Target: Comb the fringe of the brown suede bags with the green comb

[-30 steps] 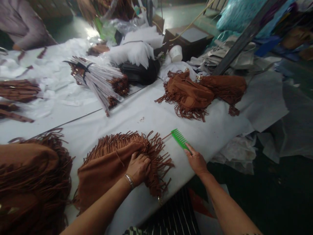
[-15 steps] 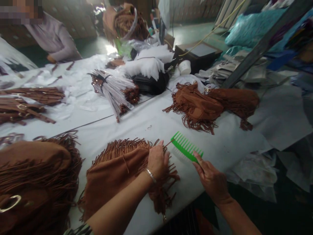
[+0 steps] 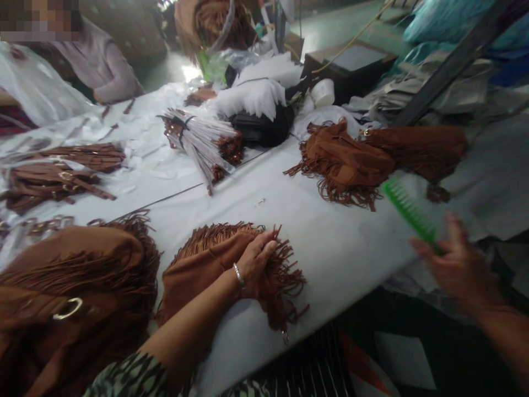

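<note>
Pinning the fringed brown bag flat with my spread left hand, my right hand pinches a green comb clear.

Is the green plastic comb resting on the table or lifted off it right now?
Lifted. The green plastic comb is gripped in the right hand, raised past the white table's edge, away from the brown fringed suede piece.

A second brown fringed bag lies on the white table, well beyond the fingers. A wrapped strap bundle and a white cup sit farther back. A large fringed pile lies left; a seated person's sleeve appears far left.
</note>
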Available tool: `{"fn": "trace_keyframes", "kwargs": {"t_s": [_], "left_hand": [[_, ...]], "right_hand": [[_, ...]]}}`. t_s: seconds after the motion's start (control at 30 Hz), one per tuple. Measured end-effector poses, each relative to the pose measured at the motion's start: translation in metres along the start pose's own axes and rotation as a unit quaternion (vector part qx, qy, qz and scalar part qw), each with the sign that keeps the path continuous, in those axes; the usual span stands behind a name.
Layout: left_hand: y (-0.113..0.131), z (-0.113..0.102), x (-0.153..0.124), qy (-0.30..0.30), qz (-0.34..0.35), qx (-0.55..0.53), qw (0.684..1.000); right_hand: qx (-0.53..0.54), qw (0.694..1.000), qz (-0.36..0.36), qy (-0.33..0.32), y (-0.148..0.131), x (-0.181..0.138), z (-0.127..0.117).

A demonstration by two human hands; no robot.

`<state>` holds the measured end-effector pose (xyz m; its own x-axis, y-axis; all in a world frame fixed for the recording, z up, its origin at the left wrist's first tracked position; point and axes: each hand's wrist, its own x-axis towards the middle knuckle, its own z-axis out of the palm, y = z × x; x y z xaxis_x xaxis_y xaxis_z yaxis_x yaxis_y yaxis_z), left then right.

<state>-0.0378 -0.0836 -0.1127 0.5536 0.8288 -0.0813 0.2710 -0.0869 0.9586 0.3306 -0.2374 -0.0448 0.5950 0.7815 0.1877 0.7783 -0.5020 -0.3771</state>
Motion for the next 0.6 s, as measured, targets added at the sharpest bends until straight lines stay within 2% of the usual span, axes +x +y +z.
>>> {"fn": "trace_keyframes", "kwargs": {"t_s": [0.07,0.1,0.17,0.2,0.23,0.3,0.37,0.43,0.47,0.5,0.53,0.6], "left_hand": [[0.002,-0.004,0.014,0.095,0.016,0.005,0.995],[0.000,-0.013,0.017,0.153,0.010,0.030,0.988],[-0.011,-0.042,0.006,0.253,-0.014,0.119,0.960],[-0.020,-0.061,-0.008,0.279,-0.026,0.184,0.942],[-0.029,-0.080,-0.029,0.290,-0.036,0.249,0.923],[-0.048,-0.113,-0.082,0.232,-0.067,0.383,0.892],[-0.065,-0.133,-0.143,0.187,-0.135,0.447,0.864],[-0.080,-0.139,-0.196,0.165,-0.211,0.427,0.864],[-0.086,-0.138,-0.216,0.155,-0.246,0.378,0.879],[-0.090,-0.135,-0.231,0.199,-0.301,0.315,0.878],[-0.093,-0.131,-0.241,0.228,-0.348,0.250,0.874],[-0.093,-0.122,-0.243,0.250,-0.408,0.109,0.871]], "right_hand": [[0.076,0.995,-0.006,-0.068,-0.050,-0.044,0.029],[0.114,0.988,-0.021,-0.104,-0.073,-0.072,0.046],[0.181,0.964,-0.081,-0.179,-0.110,-0.130,0.080],[0.195,0.949,-0.126,-0.215,-0.123,-0.157,0.095],[0.189,0.937,-0.161,-0.244,-0.132,-0.180,0.107],[0.144,0.923,-0.212,-0.287,-0.143,-0.212,0.125],[0.077,0.922,-0.227,-0.305,-0.146,-0.223,0.137],[0.025,0.924,-0.218,-0.312,-0.144,-0.221,0.144],[0.012,0.925,-0.209,-0.318,-0.143,-0.217,0.146],[0.010,0.925,-0.197,-0.326,-0.142,-0.212,0.146],[0.020,0.923,-0.183,-0.337,-0.143,-0.208,0.146],[0.068,0.917,-0.145,-0.365,-0.148,-0.200,0.141]]}}
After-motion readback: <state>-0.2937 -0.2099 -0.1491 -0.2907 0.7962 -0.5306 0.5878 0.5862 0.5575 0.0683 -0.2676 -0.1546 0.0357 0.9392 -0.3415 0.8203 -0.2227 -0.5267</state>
